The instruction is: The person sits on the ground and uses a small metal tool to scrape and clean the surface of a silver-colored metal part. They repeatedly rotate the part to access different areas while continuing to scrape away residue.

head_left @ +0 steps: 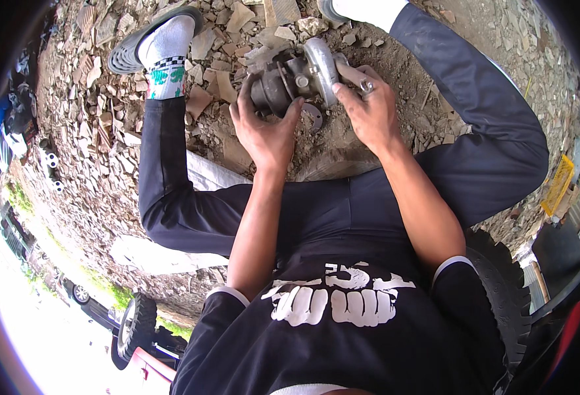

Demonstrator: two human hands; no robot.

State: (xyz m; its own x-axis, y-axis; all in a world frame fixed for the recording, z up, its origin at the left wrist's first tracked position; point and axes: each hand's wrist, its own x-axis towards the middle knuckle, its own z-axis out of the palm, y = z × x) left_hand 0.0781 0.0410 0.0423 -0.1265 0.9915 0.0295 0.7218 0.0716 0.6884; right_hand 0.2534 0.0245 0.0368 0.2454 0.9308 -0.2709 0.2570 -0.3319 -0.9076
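A grimy metal turbocharger point(301, 80) is held between my two hands, just above the rubble between my legs. My left hand point(265, 135) is wrapped round its darker, rusty housing from the near side, thumb and fingers on opposite sides. On the other end, my right hand point(371, 112) grips the shiny silver rounded housing, thumb on the near face; a ring shows on one finger. Parts of the far fingers of both hands are hidden by the turbocharger. A flat grey ring-shaped piece point(313, 116) with holes lies on the dirt just below it.
Broken tile and stone rubble point(92, 131) covers the ground around my outstretched legs. A large tyre point(500, 289) stands close by my right side, near a yellow piece point(557, 185). Pale sheeting point(161, 255) lies by my left leg. Vehicles point(135, 326) stand at lower left.
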